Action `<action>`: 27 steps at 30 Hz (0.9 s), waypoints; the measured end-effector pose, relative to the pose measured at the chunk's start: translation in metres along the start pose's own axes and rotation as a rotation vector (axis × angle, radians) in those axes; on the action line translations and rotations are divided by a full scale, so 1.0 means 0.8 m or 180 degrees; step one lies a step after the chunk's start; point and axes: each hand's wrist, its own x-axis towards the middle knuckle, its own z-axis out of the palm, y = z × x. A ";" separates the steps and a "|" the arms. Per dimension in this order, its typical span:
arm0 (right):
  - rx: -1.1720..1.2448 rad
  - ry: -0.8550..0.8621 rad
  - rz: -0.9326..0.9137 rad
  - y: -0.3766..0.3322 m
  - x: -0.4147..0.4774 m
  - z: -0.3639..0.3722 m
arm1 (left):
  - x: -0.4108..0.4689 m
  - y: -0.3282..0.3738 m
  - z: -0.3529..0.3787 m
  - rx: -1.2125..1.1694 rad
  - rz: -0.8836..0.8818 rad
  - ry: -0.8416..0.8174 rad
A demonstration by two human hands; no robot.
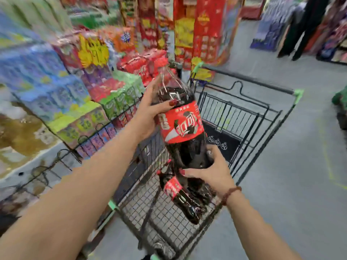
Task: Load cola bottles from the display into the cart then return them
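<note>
A person stands over a wire shopping cart (244, 117) in a shop aisle, holding a large cola bottle (183, 126) in both hands above the cart's basket. The bottle is tilted, its neck pointing away and up toward the display, its base nearest the person. The left hand (150, 113) is wrapped around the upper part, its thumb lying across the dark shoulder just above the red label, the fingers hidden behind. The right hand (210, 169) is closed around the base from below and the side, with a beaded bracelet (230, 194) on that wrist. Under the held bottle, at least one more cola bottle (180, 197) lies on its side on the wire floor of the cart, its red cap toward the far end; a darker shape beside it may be another, though I cannot tell for certain. To the left, stacked cases of drinks (56, 94) in blue, green and purple wraps fill the display behind a low wire fence, and red packs (142, 64) sit farther along. The picture is blurred on that side. Across the grey floor, someone in dark trousers (300, 34) stands in the far aisle.
</note>
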 end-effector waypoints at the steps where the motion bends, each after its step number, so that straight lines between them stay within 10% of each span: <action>1: 0.0073 -0.0155 -0.0070 -0.010 0.000 -0.004 | -0.008 0.015 0.002 0.0024 0.0096 0.0015; 27: 0.0326 -0.3426 -0.1011 -0.148 -0.286 0.340 | -0.552 0.297 -0.134 0.1377 0.1202 0.3142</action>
